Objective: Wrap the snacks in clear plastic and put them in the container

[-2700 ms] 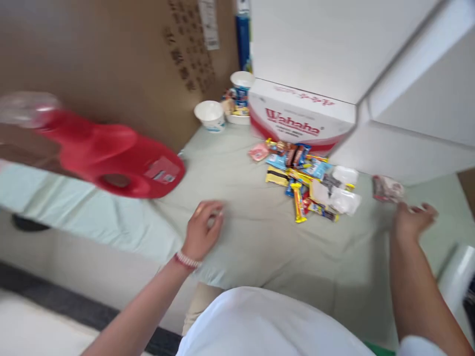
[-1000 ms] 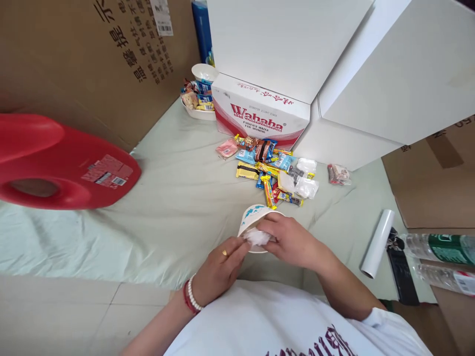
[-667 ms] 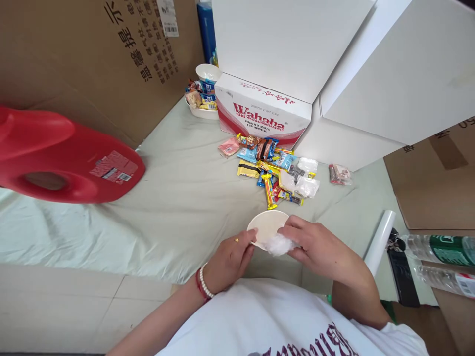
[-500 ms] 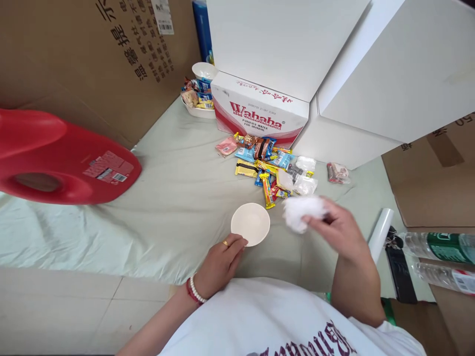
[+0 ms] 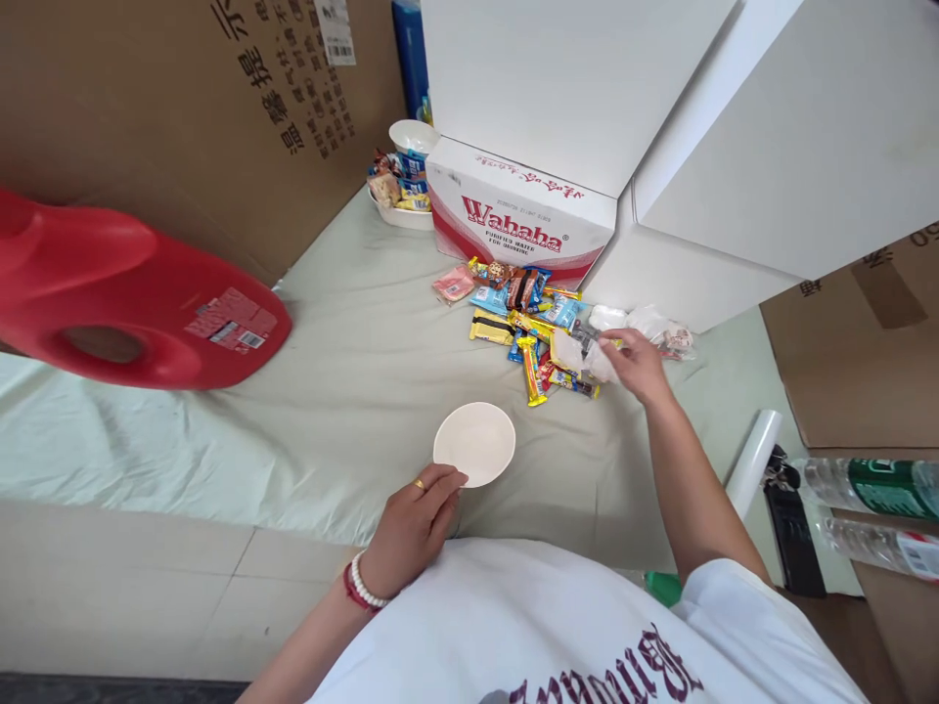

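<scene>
My left hand [image 5: 417, 520] grips the near rim of a small white bowl [image 5: 475, 442], which is tilted slightly on the cloth. My right hand [image 5: 637, 364] reaches to the right end of a snack pile, its thumb and finger pinched at the edge of a crumpled clear plastic wrapper [image 5: 602, 365]. A crumpled white wad [image 5: 648, 321] rests just behind those fingers. Beside them lie a yellow snack packet [image 5: 532, 372], a yellow packet with a dark stripe [image 5: 491, 327] and several blue, brown and red ones. A pink packet [image 5: 453, 284] sits at the pile's left end.
A white and red Wahaha carton [image 5: 520, 230] stands behind the pile, and a dish of snacks [image 5: 402, 217] is left of it. A large red jug [image 5: 168, 332] lies left. A white roll [image 5: 755, 460], a black phone-like object [image 5: 796, 548] and plastic bottles [image 5: 872, 484] are right.
My right hand has moved forward to the pile; the white wad it held now lies behind it. My left hand and the bowl have shifted slightly left in view.
</scene>
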Tool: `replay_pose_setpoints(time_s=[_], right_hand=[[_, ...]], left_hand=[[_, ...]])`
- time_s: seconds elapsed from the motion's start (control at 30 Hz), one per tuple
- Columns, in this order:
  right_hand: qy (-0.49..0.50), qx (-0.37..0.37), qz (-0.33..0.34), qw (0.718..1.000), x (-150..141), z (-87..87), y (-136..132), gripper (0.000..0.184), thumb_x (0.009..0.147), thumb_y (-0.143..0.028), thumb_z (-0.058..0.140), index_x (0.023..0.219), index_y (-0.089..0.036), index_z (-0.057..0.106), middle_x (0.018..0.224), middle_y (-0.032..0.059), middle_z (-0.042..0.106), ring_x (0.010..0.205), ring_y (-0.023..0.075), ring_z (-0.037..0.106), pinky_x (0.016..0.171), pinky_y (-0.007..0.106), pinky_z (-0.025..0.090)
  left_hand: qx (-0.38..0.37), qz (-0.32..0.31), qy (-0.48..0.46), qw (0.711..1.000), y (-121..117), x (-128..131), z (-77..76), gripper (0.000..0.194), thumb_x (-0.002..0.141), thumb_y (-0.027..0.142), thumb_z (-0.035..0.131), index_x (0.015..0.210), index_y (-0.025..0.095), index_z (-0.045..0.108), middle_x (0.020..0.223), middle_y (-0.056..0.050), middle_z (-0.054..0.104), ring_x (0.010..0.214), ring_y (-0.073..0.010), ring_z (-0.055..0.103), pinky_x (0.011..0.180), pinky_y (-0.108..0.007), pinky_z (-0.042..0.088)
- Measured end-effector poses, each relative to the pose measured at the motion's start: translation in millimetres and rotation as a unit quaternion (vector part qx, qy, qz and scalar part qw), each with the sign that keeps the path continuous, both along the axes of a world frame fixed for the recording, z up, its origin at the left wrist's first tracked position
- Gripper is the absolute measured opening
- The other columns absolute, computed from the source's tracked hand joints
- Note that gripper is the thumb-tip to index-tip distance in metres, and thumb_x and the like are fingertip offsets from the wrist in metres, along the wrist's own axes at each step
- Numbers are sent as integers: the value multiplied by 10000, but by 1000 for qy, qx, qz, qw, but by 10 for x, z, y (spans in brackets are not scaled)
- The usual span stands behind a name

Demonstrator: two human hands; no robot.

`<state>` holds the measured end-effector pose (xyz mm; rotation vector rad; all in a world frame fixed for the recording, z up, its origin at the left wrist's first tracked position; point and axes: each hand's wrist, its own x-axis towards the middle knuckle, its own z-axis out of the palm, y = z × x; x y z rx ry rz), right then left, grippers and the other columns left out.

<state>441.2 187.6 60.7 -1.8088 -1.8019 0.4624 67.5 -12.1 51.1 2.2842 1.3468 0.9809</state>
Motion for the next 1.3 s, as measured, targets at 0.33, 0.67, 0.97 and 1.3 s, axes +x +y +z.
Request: replay_pose_setpoints(time_s=[0.33, 0.67, 0.97, 1.3], right_hand=[[26, -135, 105, 985, -365, -230, 31, 463, 895, -372, 635, 1328, -218, 685, 1014, 54, 771, 847, 227, 721, 825, 366, 588], [-26, 136, -83, 987, -49, 270, -7, 475, 926, -202, 398, 1307, -171, 681, 1226, 127, 716, 1126, 253, 680, 1081, 463, 498], [-23, 29, 160, 986, -366, 507, -749, 480, 973, -386, 583, 1439, -273, 577, 1446, 124, 600, 1121, 270, 686, 1025, 448, 543], [-16, 30, 106, 994, 19, 272, -1977, 243, 1019, -259, 488, 1122, -244, 708, 1098, 97, 734, 1009, 212, 702, 872, 352, 576]], left_hand=[[18, -1, 27, 999, -4, -23, -29, 228, 981, 80, 473, 1119, 191, 616, 1025, -70, 709, 840, -131, 715, 721, -215, 569], [7, 2, 2, 1000, -40, -73, -41, 253, 962, 67, 494, 1121, 211, 627, 1031, -63, 706, 872, -133, 718, 737, -211, 568], [-8, -84, -19, 996, 119, 88, 101, 298, 944, 27, 445, 1102, 192, 637, 985, -70, 688, 760, -104, 651, 659, -194, 529], [21, -181, -36, 983, 382, 446, 131, 505, 958, 71, 535, 1427, 256, 503, 1473, -169, 503, 1050, -156, 684, 901, -285, 609]])
